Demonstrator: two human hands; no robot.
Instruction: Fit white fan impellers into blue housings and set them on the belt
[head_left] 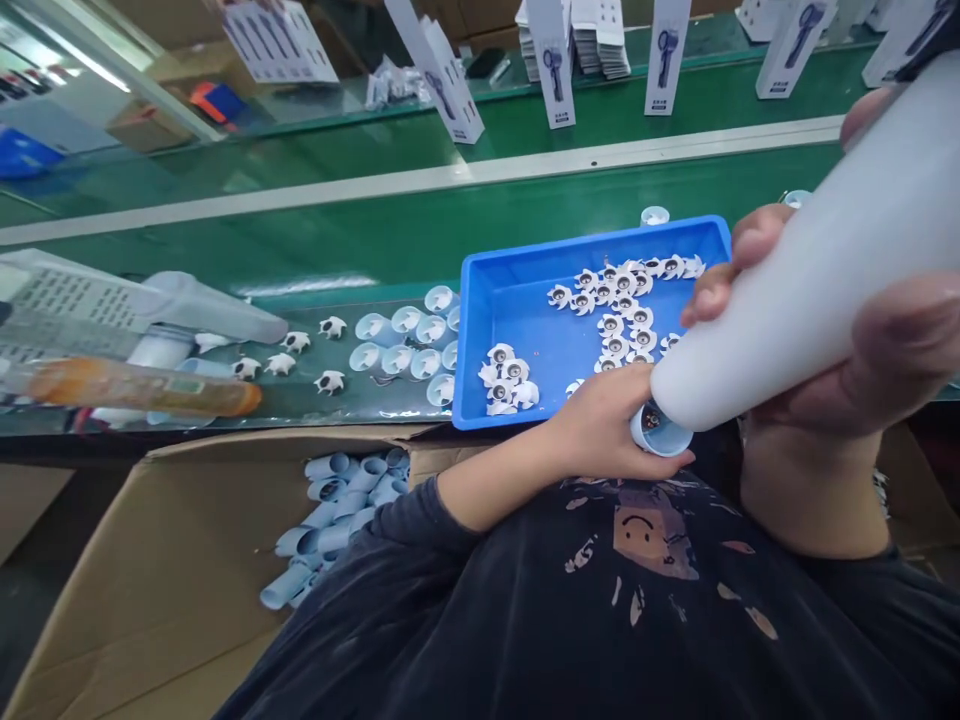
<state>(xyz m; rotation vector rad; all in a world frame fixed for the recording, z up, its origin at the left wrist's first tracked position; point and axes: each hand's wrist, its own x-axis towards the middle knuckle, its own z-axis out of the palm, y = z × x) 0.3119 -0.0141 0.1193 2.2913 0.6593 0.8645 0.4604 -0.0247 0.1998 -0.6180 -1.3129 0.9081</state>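
Note:
My left hand (600, 420) is wrapped round a light blue plastic cup-shaped housing (663, 436), its open mouth turned up and small copper-coloured parts showing inside. My right hand (821, 405) grips a large white plastic cylinder (810, 250) with a rounded end. That end slants down to the rim of the housing; whether it touches is unclear. Just beyond both hands stands a blue tray (517, 268) holding many small white fan blades (622, 285) with dark ring-shaped centres.
Light blue housings with fan blades inside (409, 340) stand left of the tray. Loose fan blades (298, 342) and an orange tube (150, 388) lie farther left. A cardboard box (187, 560) below contains more housings (337, 510). Printed white boxes (667, 55) line the shelf.

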